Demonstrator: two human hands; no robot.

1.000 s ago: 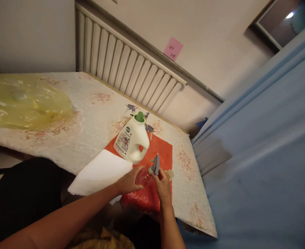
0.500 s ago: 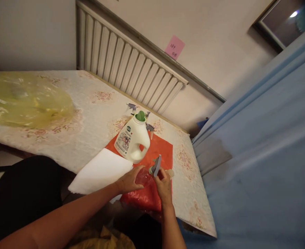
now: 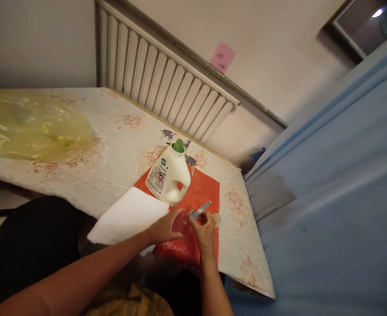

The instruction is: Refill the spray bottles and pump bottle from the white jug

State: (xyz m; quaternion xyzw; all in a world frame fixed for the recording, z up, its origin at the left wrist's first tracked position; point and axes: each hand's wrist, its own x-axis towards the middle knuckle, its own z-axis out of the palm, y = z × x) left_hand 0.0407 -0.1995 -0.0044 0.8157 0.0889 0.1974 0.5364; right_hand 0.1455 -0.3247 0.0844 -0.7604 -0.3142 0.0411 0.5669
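Observation:
My left hand (image 3: 166,227) is wrapped round a clear spray bottle (image 3: 181,223), its body tinted by the red behind it. At the bottle's neck, my right hand (image 3: 204,230) has its fingers closed on the grey spray head (image 3: 200,211). Just beyond my hands stands a cream detergent jug (image 3: 168,176) with a green spout in its uncapped mouth. Under the bottle and jug lies a red plastic sheet (image 3: 205,188). A small pale round thing (image 3: 217,219) sits beside my right fingers; its kind is unclear.
Several grey spray heads (image 3: 190,160) lie behind the jug. White paper (image 3: 127,215) overlaps the sheet's left side. A yellow plastic bag (image 3: 37,127) rests on the flowered tablecloth (image 3: 114,145) at left. A radiator (image 3: 163,70) runs along the wall, and a blue curtain (image 3: 331,188) hangs at right.
The spray head has turned on the bottle's neck, its long end swinging to the right and lower. My right fingers have shifted with it, while my left hand keeps its grip.

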